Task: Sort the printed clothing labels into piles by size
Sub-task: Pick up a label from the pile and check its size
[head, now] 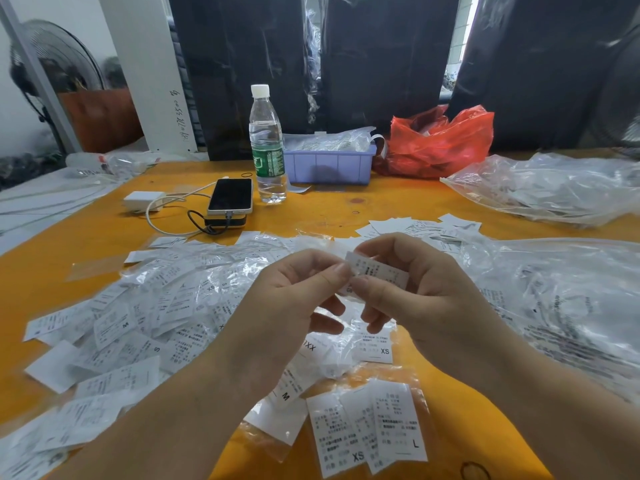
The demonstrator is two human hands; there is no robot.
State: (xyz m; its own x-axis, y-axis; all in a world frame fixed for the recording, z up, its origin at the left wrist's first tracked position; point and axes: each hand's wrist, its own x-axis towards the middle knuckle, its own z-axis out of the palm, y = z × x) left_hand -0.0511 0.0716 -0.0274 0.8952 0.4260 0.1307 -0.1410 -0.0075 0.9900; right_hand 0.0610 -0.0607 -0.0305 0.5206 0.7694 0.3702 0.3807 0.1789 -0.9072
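**Reading one label before it joins a pile**

The orange surface (346,209) carries everything, and most of its near half is covered by a loose spread of labels (145,317), white slips mixed with clear little bags, with size letters M, S and XS showing here and there. To the right lie large clear plastic bags (561,299) with more printed slips inside. At the far edge stand a red plastic bag (440,147), a lilac tray (329,164), a water bottle (266,143) and a phone (231,195) on its cable.

Nearest the camera sits a small group of labels (374,431) marked XS and L, overlapping one another, so the sizes are not yet cleanly apart.

Above the spread, the left hand (294,306) and the right hand (415,292) meet. Both pinch the same held label (377,271) between thumb and forefinger, the left at its near corner, the right along its body. Its size letter cannot be read from here; fingers cover part of the print.

To do this step well, I would judge that the slip should be turned or slid until the bold letter at its lower corner is uncovered, read, then laid on a pile of matching letters only. Slips in clear bags are slick and cling together, so check that only one is pinched.
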